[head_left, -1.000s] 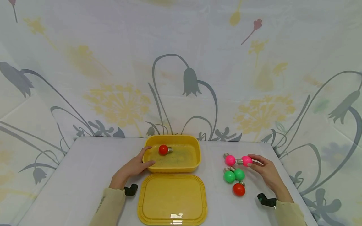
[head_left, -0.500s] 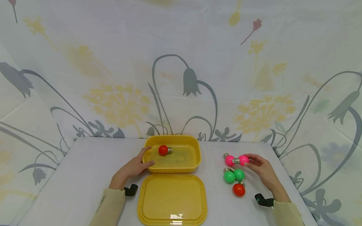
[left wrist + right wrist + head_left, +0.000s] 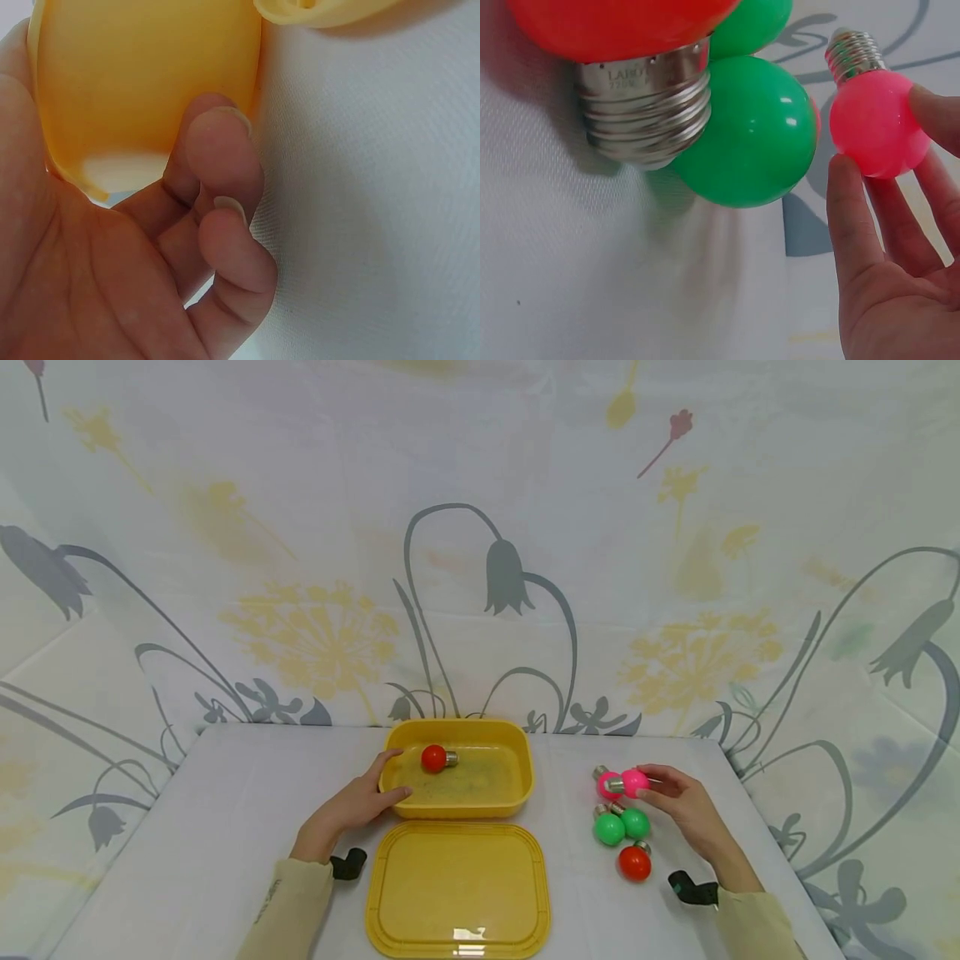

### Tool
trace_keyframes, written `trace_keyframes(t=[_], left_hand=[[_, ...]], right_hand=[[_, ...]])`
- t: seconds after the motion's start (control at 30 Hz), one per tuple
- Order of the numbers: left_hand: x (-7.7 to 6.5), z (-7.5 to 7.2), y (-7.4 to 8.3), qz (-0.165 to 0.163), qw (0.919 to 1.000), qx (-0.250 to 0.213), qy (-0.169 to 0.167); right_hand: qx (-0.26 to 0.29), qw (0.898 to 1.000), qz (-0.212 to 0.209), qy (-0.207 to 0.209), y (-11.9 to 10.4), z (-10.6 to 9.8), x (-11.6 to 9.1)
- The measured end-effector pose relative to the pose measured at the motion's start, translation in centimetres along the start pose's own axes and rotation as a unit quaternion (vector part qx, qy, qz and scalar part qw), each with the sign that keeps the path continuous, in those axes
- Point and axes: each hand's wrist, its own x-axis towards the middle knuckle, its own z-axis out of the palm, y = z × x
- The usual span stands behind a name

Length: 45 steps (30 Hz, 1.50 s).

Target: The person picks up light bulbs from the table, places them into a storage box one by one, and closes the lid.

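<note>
My right hand (image 3: 684, 803) pinches a pink light bulb (image 3: 877, 124) by its round end between thumb and fingers, the metal screw base pointing away from the palm. In the head view this bulb partly covers a second pink bulb (image 3: 606, 787). Just nearer lie two green bulbs (image 3: 609, 829) and a red bulb (image 3: 635, 864). At the left end of the yellow box (image 3: 522, 777), my left hand (image 3: 354, 806) grips the wall, with the thumb over the rim and curled fingers against the outside in the left wrist view. One red bulb (image 3: 433, 758) lies inside the box.
A yellow lid (image 3: 457, 889) lies flat in front of the box on the white tabletop (image 3: 202, 827). A patterned cloth (image 3: 480, 568) hangs behind the table. Both wrists carry small black camera mounts (image 3: 348, 864).
My right hand has moved left with the pink bulb, which now overlaps the other pink one in the head view. My left hand and the box have stayed put.
</note>
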Motion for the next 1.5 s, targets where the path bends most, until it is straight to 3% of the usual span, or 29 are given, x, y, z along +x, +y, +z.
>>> trace_keyframes(t=[0.83, 1.17, 1.5], left_hand=[[0.1, 0.0, 0.0, -0.002, 1.0, 0.005, 0.0], [0.1, 0.1, -0.1, 0.006, 1.0, 0.003, 0.002], [0.2, 0.1, -0.3, -0.001, 1.0, -0.001, 0.001]], right_hand=[[0.023, 0.999, -0.006, -0.046, -0.9, 2.0, 0.4], [0.012, 0.999, -0.008, -0.046, -1.1, 2.6, 0.5], [0.044, 0.998, -0.011, -0.043, -1.6, 3.7, 0.6]])
